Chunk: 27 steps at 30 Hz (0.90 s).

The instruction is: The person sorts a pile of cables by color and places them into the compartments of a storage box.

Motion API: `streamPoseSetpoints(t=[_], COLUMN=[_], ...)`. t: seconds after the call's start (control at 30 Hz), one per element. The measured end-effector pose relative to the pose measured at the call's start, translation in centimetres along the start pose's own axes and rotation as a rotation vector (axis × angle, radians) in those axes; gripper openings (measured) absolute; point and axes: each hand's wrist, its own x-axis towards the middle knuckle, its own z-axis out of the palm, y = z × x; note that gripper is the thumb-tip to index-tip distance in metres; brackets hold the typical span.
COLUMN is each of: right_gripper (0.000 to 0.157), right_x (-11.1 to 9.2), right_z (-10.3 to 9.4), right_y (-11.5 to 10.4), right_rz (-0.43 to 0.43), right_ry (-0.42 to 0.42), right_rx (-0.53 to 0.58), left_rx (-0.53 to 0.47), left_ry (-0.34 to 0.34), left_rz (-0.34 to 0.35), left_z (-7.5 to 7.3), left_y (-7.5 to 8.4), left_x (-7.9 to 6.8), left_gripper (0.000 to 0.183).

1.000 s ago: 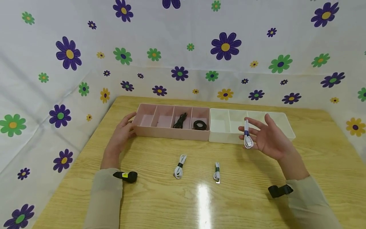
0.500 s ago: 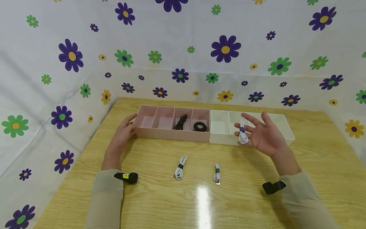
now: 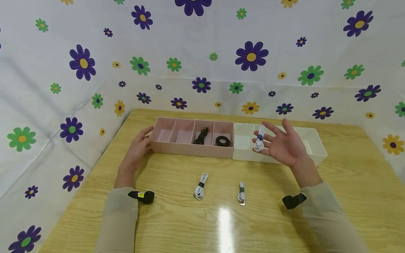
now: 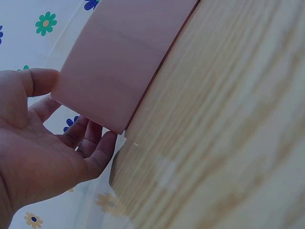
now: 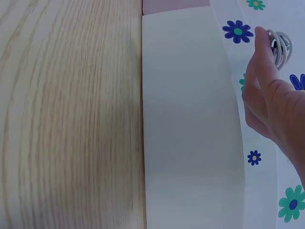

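My left hand (image 3: 136,150) touches the left end of a pink divided tray (image 3: 193,149); in the left wrist view its fingertips lie along the tray's end wall. My right hand (image 3: 286,146) is raised over a white divided tray (image 3: 250,155), palm turned left and fingers spread. A bundled white USB cable (image 3: 259,143) with a blue tie lies across its extended fingers, the thumb standing apart. From the right wrist, the cable's loops (image 5: 283,50) show beyond the fingertips. The hand and cable hide some compartments of the white tray.
The trays stand end to end at the table's back. A bundled black cable (image 3: 201,136) and a coiled black cable (image 3: 223,141) occupy the pink tray's two right compartments. Two white cables (image 3: 200,186) (image 3: 242,193) with dark ties lie on the wooden table (image 3: 171,218). Flowered cloth (image 3: 177,42) hangs behind.
My right hand has moved left with the white cable, from over the white tray's middle toward its left compartments. The left hand stays at the pink tray's end.
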Motion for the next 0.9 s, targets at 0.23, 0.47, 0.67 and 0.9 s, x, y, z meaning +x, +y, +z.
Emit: streamPoseSetpoints(t=[0.23,0.47,0.67,0.9], right_gripper=[0.083,0.085,0.083,0.081], right_x=[1.2,2.6,3.9,5.0], right_z=[0.7,1.1,1.3,1.4], right_y=[0.4,0.5,0.5,0.8], right_rz=[-0.034,-0.042,-0.014,0.012], right_ry=[0.036,0.059,0.081,0.114], right_rx=[0.016,0.001,-0.099,-0.15], left_rx=[-0.011,-0.007,-0.001,-0.014], left_ry=[-0.001,0.007,0.013,0.005], left_rz=[0.002,0.001,0.0,-0.001], left_z=[-0.1,0.0,-0.1,-0.2], left_y=[-0.1,-0.1,-0.2,-0.2], left_x=[0.1,0.1,0.1,0.2], left_gripper=[0.057,0.056,0.057,0.057])
